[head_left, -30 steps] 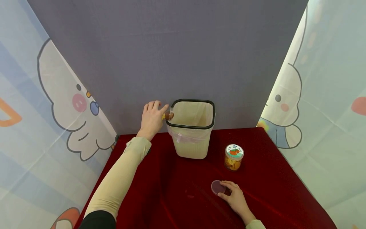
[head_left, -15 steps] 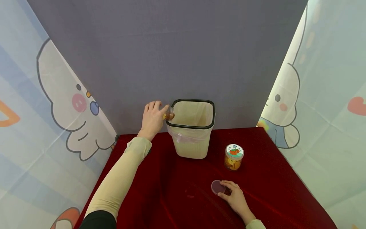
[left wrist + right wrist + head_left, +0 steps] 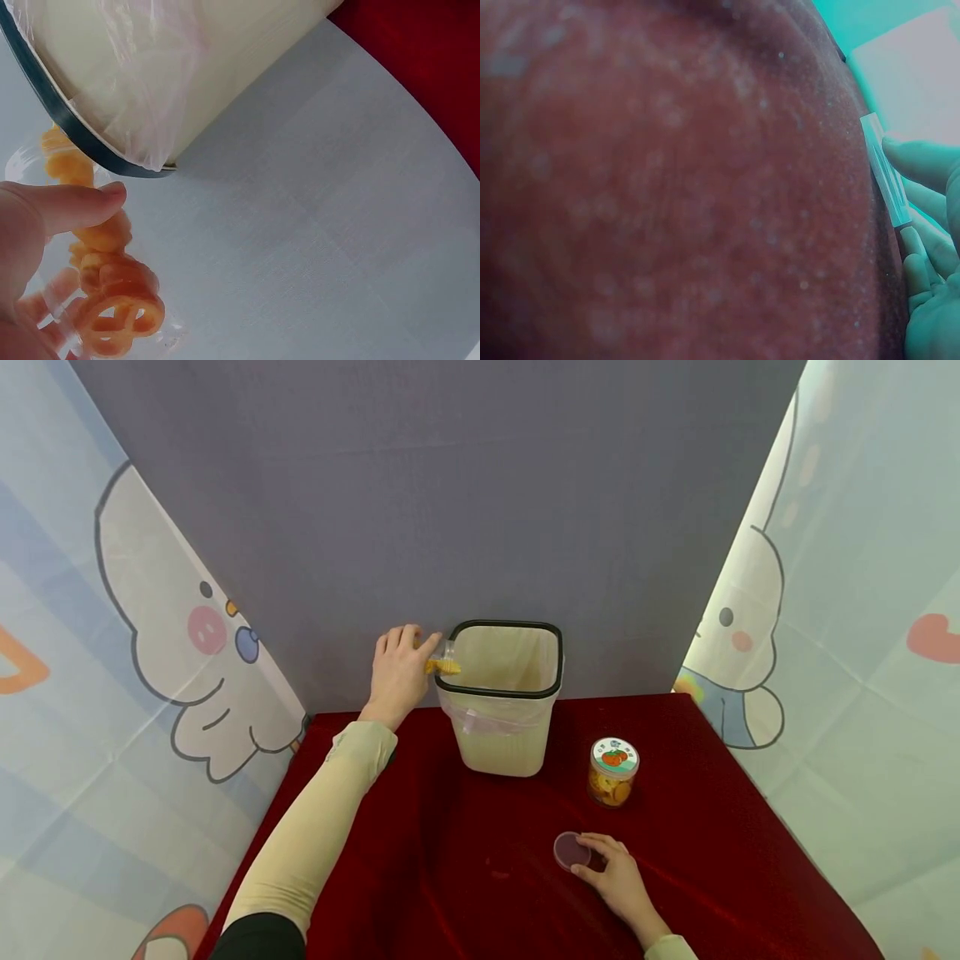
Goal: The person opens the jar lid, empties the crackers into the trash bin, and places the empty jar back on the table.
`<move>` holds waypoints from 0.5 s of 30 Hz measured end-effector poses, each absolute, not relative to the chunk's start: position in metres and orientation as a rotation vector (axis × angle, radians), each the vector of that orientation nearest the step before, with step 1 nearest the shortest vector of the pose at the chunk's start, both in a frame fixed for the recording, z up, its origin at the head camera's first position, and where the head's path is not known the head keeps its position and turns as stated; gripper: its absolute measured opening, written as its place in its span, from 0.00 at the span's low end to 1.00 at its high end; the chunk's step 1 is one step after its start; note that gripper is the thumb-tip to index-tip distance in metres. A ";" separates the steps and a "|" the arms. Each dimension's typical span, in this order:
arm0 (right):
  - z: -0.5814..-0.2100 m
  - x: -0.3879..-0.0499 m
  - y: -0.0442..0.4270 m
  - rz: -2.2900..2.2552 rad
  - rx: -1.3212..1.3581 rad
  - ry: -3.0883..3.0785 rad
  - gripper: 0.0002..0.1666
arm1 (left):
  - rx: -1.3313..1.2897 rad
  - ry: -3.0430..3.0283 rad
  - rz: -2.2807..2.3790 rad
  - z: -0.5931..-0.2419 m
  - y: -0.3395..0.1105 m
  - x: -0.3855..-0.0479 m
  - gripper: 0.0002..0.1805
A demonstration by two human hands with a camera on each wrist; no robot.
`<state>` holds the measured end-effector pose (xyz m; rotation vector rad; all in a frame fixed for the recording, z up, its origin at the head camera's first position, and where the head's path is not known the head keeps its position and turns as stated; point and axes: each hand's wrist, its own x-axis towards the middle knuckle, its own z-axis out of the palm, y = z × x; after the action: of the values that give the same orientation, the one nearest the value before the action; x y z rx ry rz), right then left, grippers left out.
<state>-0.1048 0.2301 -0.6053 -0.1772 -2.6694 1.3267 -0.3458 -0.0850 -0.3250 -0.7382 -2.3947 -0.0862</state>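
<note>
A clear plastic jar (image 3: 447, 652) lies tilted on its side at the left rim of a cream trash bin (image 3: 501, 739). My left hand (image 3: 400, 670) grips it, thumb on the near side. Yellow-orange snack pieces (image 3: 444, 667) sit at its mouth over the bin. In the left wrist view, pretzel-shaped and other snacks (image 3: 120, 319) show through the clear wall. My right hand (image 3: 618, 881) pinches a round translucent lid (image 3: 570, 852) on the red cloth. Seen edge-on in the right wrist view, the lid (image 3: 886, 171) is between thumb and fingers.
A second jar (image 3: 613, 774), with an orange-fruit label on its lid and snacks inside, stands right of the bin. A thin plastic liner (image 3: 480, 720) hangs over the bin's dark rim. Red cloth (image 3: 480, 868) covers the table, with a grey curtain (image 3: 495, 510) behind.
The brown piece at the jar's mouth is gone from there, and yellow-orange pieces now show at the opening. Both hands, the lid and the bin have hardly moved.
</note>
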 end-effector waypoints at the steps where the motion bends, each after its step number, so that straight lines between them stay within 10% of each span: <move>1: -0.605 -0.105 0.230 1.324 -0.175 -2.668 0.28 | -0.739 -2.395 -0.086 -0.325 -0.085 -0.346 0.36; 15: -0.603 -0.103 0.230 1.311 -0.173 -2.679 0.28 | -0.746 -2.376 -0.120 -0.326 -0.085 -0.347 0.32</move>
<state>-0.1031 0.2297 -0.6033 -0.1728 -2.6792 1.3115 -0.3466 -0.0851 -0.3262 -0.7460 -2.3763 -0.1202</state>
